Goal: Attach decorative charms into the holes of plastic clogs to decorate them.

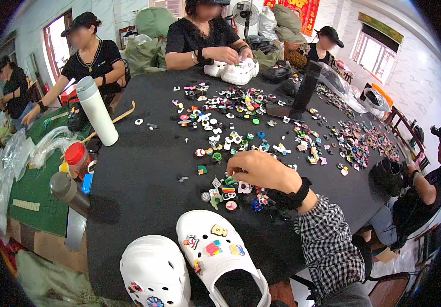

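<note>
My right hand, in a checked sleeve with a black wristband, reaches over a small heap of shoe charms on the black table. Its fingers are curled down and drawn together at the heap's far side; what sits between the tips is too small to make out. A green charm lies right by them. Close in front of me are two white clogs. One clog carries several colourful charms on its top; the other clog, to its left, has charms low on its front. My left hand is out of the picture.
Loose charms spread across the black table. At left stand a white bottle, a grey tumbler and a red-lidded jar. A black upright panel rises far right. Across the table, a person handles white clogs.
</note>
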### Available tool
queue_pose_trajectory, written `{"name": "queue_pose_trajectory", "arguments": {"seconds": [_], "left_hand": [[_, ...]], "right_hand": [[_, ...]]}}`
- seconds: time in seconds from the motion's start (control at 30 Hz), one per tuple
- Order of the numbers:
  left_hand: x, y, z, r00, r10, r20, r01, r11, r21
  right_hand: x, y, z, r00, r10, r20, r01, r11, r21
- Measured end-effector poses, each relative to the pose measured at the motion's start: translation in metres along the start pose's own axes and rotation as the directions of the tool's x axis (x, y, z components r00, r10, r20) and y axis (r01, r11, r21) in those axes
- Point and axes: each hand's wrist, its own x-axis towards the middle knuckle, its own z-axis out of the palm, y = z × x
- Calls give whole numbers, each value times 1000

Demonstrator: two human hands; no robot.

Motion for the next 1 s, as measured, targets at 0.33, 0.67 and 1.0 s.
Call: {"name": "queue_pose_trajectory", "arguments": {"seconds": [0.33,0.67,1.0], "left_hand": [[2,0,2,998,43,-35,-41,997,66],[3,-2,3,999,48,-22,-46,996,76],[5,1,-1,998,-61,29,61,998,-2]], "right_hand": [[-5,2,0,991,107,78,-101,992,-81],[-10,9,-20,989,40,-144,-42,999,-10],[-39,29,-75,868,197,-456,-180,980,80]]}}
